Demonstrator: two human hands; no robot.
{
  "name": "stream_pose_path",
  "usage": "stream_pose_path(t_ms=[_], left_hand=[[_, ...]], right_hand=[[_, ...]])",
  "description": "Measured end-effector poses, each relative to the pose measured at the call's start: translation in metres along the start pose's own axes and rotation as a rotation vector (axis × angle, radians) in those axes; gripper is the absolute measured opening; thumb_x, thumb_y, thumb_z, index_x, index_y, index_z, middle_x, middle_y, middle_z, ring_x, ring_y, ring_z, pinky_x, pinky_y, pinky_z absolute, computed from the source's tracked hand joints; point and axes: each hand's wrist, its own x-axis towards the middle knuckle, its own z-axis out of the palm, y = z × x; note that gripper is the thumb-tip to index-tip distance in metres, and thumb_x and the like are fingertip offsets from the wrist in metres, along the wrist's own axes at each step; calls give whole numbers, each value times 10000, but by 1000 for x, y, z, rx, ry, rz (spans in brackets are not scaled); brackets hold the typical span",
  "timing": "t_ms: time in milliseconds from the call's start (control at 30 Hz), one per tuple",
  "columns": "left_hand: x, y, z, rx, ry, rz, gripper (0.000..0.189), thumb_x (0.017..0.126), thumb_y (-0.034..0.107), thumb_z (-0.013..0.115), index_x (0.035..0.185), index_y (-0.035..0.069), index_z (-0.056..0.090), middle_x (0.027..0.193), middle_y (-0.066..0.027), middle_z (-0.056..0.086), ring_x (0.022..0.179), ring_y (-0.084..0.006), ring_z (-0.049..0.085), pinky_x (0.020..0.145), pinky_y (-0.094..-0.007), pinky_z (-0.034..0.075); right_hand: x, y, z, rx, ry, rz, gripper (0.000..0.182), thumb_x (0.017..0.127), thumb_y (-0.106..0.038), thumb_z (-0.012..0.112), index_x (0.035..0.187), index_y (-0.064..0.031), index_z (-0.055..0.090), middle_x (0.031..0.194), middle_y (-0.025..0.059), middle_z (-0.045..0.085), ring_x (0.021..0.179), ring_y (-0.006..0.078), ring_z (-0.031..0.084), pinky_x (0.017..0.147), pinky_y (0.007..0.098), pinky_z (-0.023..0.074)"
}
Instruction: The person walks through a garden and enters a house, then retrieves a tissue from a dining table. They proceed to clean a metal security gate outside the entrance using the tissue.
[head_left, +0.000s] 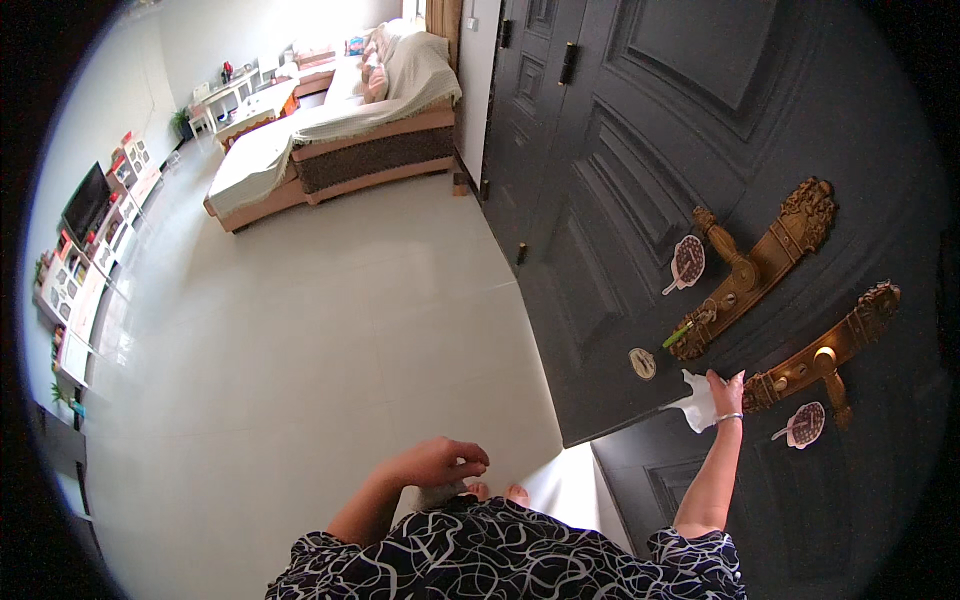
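Note:
My right hand (726, 395) grips a white cloth or tissue (697, 403) against a dark panelled door leaf (675, 480). Its fingertips are close to the lower end of an ornate bronze-coloured handle plate (802, 366); whether they touch it I cannot tell. Beyond, the other door leaf (592, 375) carries a matching handle plate (765, 281), with a key on a green fob (679, 334) hanging at its keyhole. My left hand (439, 460) hovers before my waist, fingers loosely curled, with nothing visible in it. Something greyish below it is partly hidden.
Light comes through a gap (577, 480) between the leaves, near my feet (517, 493). Pale floor tiles (322, 345) stretch to a sofa (375, 150) under light covers and a coffee table (259, 109). A television (88, 201) stands on a low white cabinet (82, 300) along the left wall.

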Motion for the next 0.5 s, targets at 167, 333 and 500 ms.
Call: stream_pose_path(t_ms=[167,333,500], left_hand=[[19,30,5,-39,-12,12,249,844,242,522,997,50,566,862,-97,627,781,-186,601,691,-307,470],[42,59,14,-123,4,58,178,835,124,536,986,37,574,877,-57,622,789,-123,579,683,-262,464],[73,109,18,-108,-121,282,168,836,94,516,984,41,576,844,-54,616,736,-110,562,651,-240,448]], right_hand=[[-17,12,0,-227,-54,62,737,653,-252,689,1178,94,304,1014,239,538,940,292,546,781,336,437],[-52,-42,4,-208,-277,-14,643,668,-160,658,1182,37,325,963,199,567,807,276,601,683,330,476],[-85,-60,14,-242,-327,-270,550,697,-209,619,1148,-11,374,829,190,586,700,328,587,629,366,474]])
